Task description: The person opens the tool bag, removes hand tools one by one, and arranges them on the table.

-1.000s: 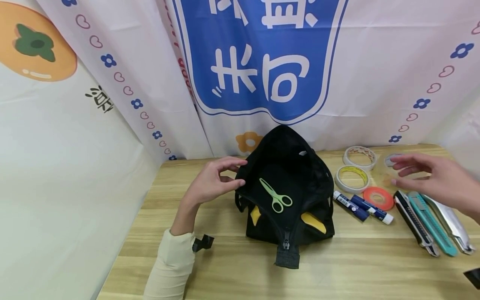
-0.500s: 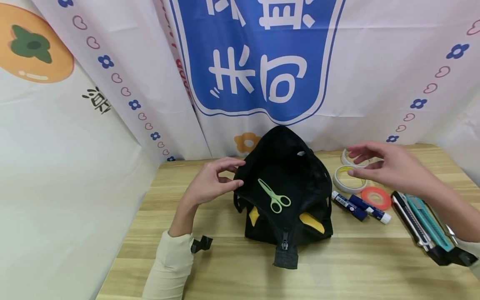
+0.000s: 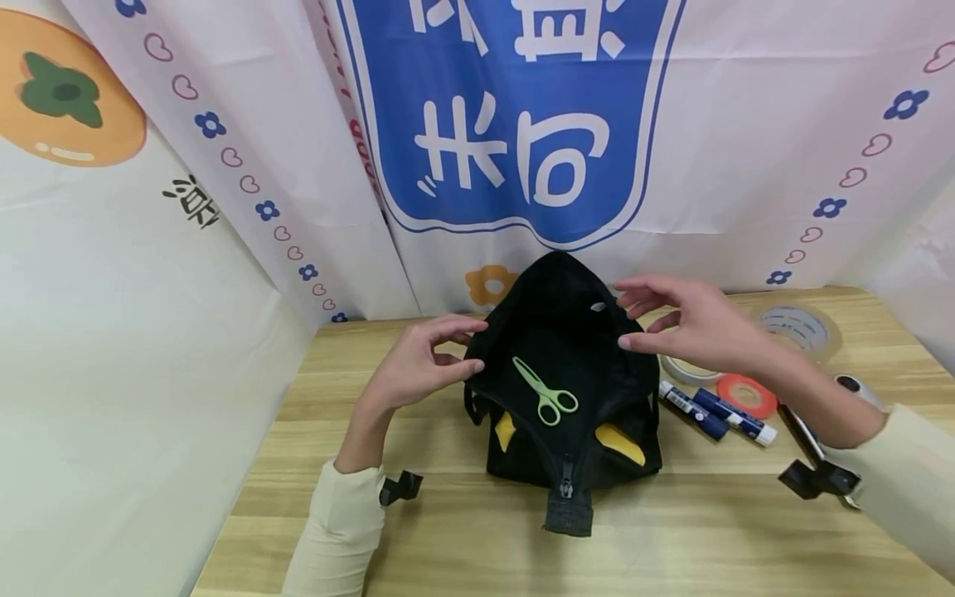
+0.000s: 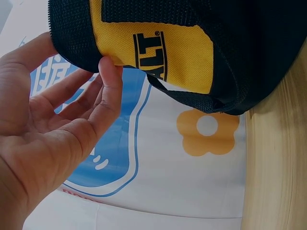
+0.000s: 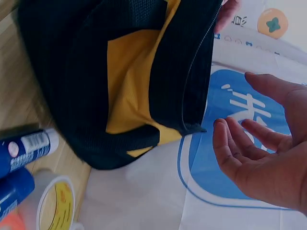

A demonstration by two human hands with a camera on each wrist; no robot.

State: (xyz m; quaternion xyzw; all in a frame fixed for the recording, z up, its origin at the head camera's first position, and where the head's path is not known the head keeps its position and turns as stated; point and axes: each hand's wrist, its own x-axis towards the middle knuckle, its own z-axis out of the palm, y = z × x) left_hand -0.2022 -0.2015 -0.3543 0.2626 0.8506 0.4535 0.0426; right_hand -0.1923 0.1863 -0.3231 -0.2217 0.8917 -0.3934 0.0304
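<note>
A black tool bag (image 3: 563,332) with yellow panels stands with its zipped mouth spread wide. Pale green scissors (image 3: 545,391) show against the black fabric within that mouth. My left hand (image 3: 421,361) holds the bag's left rim, a finger at the zipper edge and the thumb on the outside by the yellow panel (image 4: 187,57) lettered "ALT". Nothing is in my right hand (image 3: 690,319), its fingers loosely bent at the bag's right rim. In the right wrist view the right fingers (image 5: 235,143) look apart from the bag.
Right of the bag lie two blue glue sticks (image 3: 695,410), a red tape roll (image 3: 746,395) and a partly hidden white roll (image 5: 56,203). Clear tape (image 3: 798,327) is farther right. My right forearm covers most of the utility knives (image 3: 800,433). A printed cloth (image 3: 734,166) hangs behind.
My right hand has moved left from above the clear tape and knives to the bag's right rim. The left hand keeps its place at the left rim, and the scissors stay put.
</note>
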